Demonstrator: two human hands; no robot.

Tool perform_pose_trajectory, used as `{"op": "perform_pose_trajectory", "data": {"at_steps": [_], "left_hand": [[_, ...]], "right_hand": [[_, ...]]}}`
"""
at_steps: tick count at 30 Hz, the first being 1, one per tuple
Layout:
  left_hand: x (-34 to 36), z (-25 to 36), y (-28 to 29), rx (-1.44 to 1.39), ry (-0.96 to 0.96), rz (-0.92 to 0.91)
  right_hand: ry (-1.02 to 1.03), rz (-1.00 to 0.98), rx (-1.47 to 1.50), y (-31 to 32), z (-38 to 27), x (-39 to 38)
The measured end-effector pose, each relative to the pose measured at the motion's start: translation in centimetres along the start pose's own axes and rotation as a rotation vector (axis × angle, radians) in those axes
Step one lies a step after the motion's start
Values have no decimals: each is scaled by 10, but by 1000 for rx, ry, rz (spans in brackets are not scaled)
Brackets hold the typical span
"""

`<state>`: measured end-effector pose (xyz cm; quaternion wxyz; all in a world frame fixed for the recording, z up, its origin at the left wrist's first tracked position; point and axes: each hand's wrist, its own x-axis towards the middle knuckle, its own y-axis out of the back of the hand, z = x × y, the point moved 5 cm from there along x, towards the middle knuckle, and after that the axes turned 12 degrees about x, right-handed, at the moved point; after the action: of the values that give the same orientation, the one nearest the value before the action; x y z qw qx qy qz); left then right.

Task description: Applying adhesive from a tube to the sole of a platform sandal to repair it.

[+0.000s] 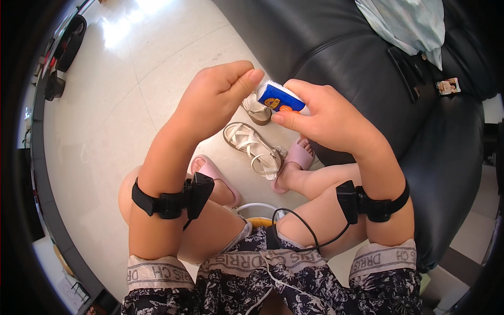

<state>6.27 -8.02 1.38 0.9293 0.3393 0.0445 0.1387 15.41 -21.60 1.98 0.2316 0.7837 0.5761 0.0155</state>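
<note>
In front of me my right hand (320, 107) grips a small white bottle (281, 98) with a blue label and orange marks. It lies tilted between the thumb and the fingers, its upper end pointing left. My left hand (215, 97) is closed right beside that end, the thumb pressed against the curled fingers. Whatever the left fingers may hold is hidden. Below the bottle, a white strappy sandal (253, 148) lies on the floor. A second pale sandal (256, 111) shows partly behind the bottle.
A black leather sofa (336, 68) fills the right side. On it lie a pale cloth (407, 26), a dark flat device (403, 74) and a small picture card (448, 86). Pink slippers (223, 181) are on my feet. A black cable (310, 226) runs from the right arm's strap.
</note>
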Motion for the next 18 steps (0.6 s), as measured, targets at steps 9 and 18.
{"op": "perform_pose_trajectory", "data": {"at_steps": [9, 18], "left_hand": [[-3, -3, 3, -176, -8, 105], [-4, -6, 5, 11, 249, -96]], "right_hand": [[25, -2, 5, -2, -2, 0], [40, -20, 83, -7, -1, 0]]}}
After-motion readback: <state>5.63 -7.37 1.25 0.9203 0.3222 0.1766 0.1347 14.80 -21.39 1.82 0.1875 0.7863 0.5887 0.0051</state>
